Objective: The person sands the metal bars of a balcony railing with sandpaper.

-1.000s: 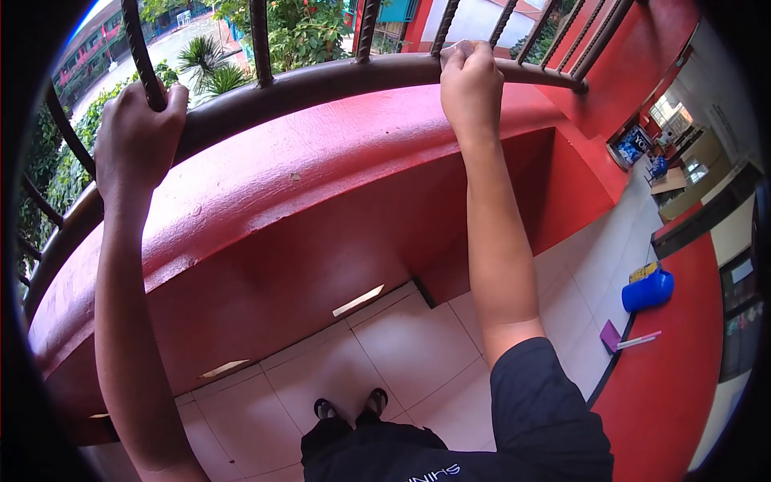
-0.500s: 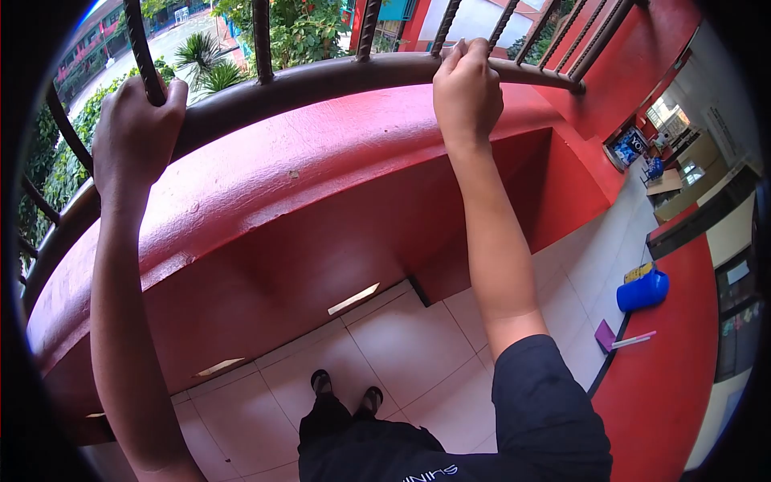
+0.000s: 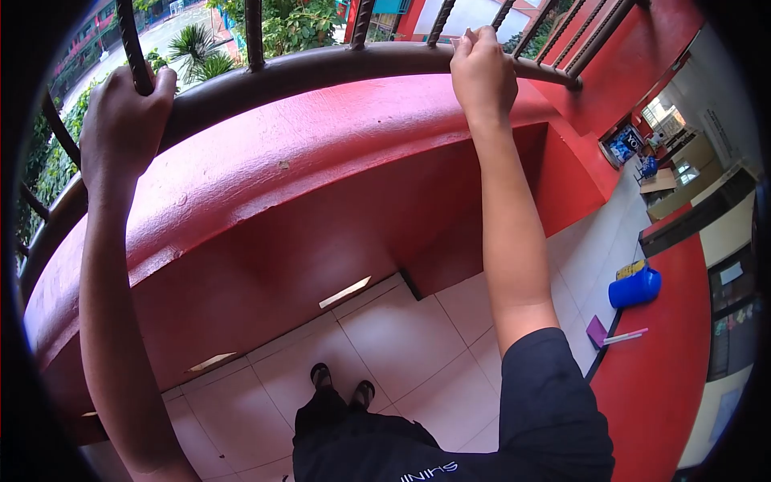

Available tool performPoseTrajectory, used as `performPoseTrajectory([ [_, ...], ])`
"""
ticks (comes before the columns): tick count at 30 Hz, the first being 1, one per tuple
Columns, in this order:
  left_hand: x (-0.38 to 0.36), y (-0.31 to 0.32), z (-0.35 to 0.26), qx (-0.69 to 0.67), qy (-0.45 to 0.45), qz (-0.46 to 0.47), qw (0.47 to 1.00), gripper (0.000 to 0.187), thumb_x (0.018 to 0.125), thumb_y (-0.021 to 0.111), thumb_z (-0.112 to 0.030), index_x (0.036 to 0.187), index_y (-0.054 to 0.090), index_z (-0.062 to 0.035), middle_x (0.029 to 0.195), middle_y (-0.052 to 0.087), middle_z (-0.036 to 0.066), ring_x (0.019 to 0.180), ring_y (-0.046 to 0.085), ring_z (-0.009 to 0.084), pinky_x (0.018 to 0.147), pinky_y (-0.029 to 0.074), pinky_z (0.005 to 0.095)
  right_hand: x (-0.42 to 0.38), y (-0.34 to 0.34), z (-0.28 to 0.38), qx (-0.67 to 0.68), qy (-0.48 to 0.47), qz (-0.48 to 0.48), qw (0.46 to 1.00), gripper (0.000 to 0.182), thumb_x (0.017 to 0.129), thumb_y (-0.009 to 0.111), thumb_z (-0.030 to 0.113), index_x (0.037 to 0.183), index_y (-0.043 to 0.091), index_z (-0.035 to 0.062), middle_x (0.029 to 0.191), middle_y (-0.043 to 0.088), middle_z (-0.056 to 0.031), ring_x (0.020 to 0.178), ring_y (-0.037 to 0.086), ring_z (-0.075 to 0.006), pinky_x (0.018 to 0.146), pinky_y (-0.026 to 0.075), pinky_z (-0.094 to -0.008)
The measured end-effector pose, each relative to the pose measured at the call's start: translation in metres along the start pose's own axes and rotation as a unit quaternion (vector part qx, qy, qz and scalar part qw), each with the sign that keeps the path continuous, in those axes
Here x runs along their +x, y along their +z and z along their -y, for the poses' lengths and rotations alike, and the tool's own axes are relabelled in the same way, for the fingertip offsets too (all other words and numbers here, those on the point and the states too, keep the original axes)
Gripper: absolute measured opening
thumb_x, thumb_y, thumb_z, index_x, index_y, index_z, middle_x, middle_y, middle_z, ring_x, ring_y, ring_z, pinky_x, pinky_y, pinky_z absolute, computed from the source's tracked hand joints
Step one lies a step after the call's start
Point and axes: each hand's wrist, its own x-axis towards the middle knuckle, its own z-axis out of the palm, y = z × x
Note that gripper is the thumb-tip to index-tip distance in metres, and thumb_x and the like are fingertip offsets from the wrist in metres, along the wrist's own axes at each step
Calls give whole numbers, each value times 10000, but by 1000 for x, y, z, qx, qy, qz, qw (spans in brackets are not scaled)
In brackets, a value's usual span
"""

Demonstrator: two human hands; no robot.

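Note:
My left hand is wrapped round a dark twisted upright bar of the railing at the upper left. Under it runs the thick curved brown rail, which sits just above a glossy red ledge. Near the right end of that rail, my right hand is closed in a pinch, with a small pale bit of something showing at its fingertips. What it holds is too small to name.
White floor tiles lie below, with my feet in dark sandals. To the right are a blue container, a purple dustpan and a red wall. Plants grow beyond the bars.
My right hand has moved a little right and up along the rail. My left hand stays at its bar, while the whole view has shifted slightly.

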Motion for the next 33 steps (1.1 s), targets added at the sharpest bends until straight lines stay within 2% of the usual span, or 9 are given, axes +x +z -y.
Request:
performPoseTrajectory([
  [2, -1, -1, -2, 8, -3, -5, 1000, 376, 952, 565, -352, 781, 597, -18, 716, 614, 213, 719, 631, 404, 715, 446, 527, -3, 10, -3, 6, 28, -48, 998, 200, 986, 561, 250, 1056, 598, 66, 853, 731, -211, 796, 724, -419, 703, 586, -517],
  [5, -1, -3, -2, -1, -9, 0, 1000, 364, 948, 567, -342, 788, 608, -18, 721, 621, 209, 715, 632, 397, 712, 449, 518, -23, -1, 28, -21, -16, -33, 999, 198, 979, 564, 229, 1040, 591, 43, 840, 726, -222, 752, 722, -417, 653, 588, -509],
  [9, -3, -2, -2, 17, -4, -14, 1000, 350, 942, 576, -341, 803, 632, -25, 732, 636, 206, 723, 646, 381, 713, 461, 501, -2, 3, 3, 5, 37, -55, 998, 164, 976, 560, 214, 1023, 615, 67, 826, 731, -203, 789, 724, -414, 695, 583, -516],
  [12, 0, -1, 0, 18, -7, -20, 1000, 352, 942, 579, -345, 807, 639, -25, 734, 639, 206, 724, 649, 378, 716, 461, 502, -16, -1, 20, -6, -38, -16, 999, 169, 967, 574, 219, 1050, 625, 81, 843, 737, -203, 811, 728, -408, 698, 590, -501],
  [14, 1, -2, -1, 21, 2, -21, 1000, 355, 942, 580, -348, 811, 643, -25, 736, 641, 206, 724, 651, 378, 720, 461, 504, 7, 4, -13, -8, -38, -21, 999, 184, 960, 592, 241, 1056, 616, 86, 833, 733, -219, 814, 726, -424, 706, 590, -519],
  [16, 3, -8, -4, 60, -44, 57, 996, 465, 908, 560, -479, 991, 719, -50, 988, 706, 215, 957, 694, 375, 906, 516, 504, 7, 8, -18, 29, -39, -31, 998, 188, 963, 593, 249, 1062, 633, 94, 831, 735, -220, 810, 725, -429, 702, 590, -523],
  [20, 3, -7, -3, 34, -52, 51, 997, 460, 912, 561, -475, 976, 719, -49, 979, 711, 211, 950, 695, 372, 901, 518, 502, 1, -5, -1, -35, -66, 32, 997, 191, 965, 586, 245, 1056, 659, 93, 854, 737, -221, 854, 727, -417, 735, 591, -507],
  [30, 1, -4, 0, 45, -20, 32, 998, 459, 916, 560, -458, 980, 730, -37, 911, 721, 219, 908, 711, 392, 884, 528, 504, 5, -1, -10, 14, -14, -7, 1000, 200, 957, 587, 234, 1070, 622, 72, 826, 723, -246, 829, 725, -436, 745, 588, -538],
  [33, 0, 3, 6, 7, -1, -22, 1000, 343, 949, 578, -365, 909, 666, -35, 840, 670, 225, 841, 670, 404, 787, 481, 502, -15, -7, 21, -4, -36, 11, 999, 191, 956, 583, 221, 1054, 632, 64, 877, 731, -234, 854, 725, -424, 742, 591, -516],
])
